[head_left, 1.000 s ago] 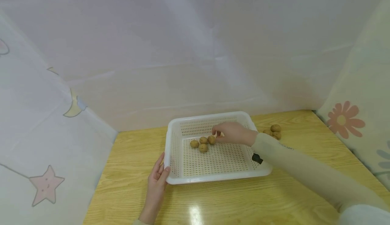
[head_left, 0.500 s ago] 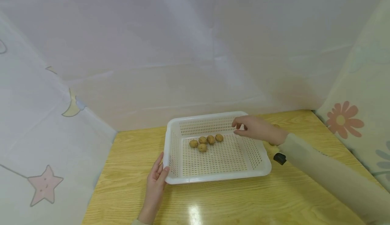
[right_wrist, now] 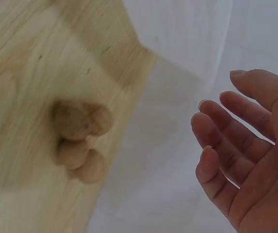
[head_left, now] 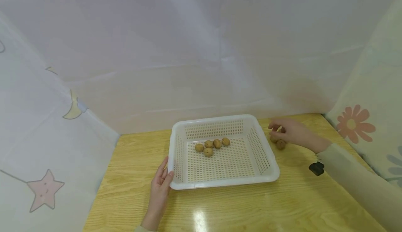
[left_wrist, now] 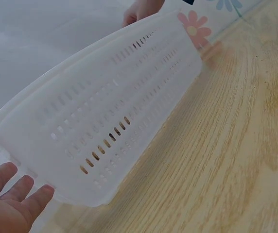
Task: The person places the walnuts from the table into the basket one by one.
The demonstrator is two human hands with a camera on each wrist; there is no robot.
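Note:
A white perforated plastic basket [head_left: 224,183] stands on the table, with several brown walnuts [head_left: 208,151] grouped inside towards its left and back. My left hand [head_left: 159,186] grips the basket's left front corner, thumb over the rim. In the left wrist view, that hand's fingertips [left_wrist: 43,191] lie against the outer wall [left_wrist: 129,92]. Beyond the basket's right side, my right hand [head_left: 292,131] is above a second cluster of walnuts [head_left: 280,144], partly hiding it. The right wrist view has this palm [right_wrist: 248,160] holding nothing, its fingers loosely bent and apart from the blurred walnuts [right_wrist: 80,128].
The wooden table [head_left: 238,207] extends in front of the basket and to both sides. Pale cloth [head_left: 201,96] hangs behind the table's back edge. More cloth, printed with a star [head_left: 46,191] and a flower [head_left: 356,124], stands at the sides.
My right hand has let go of a walnut in the basket and moved right, out over the walnuts on the table. The left hand keeps its grip on the basket.

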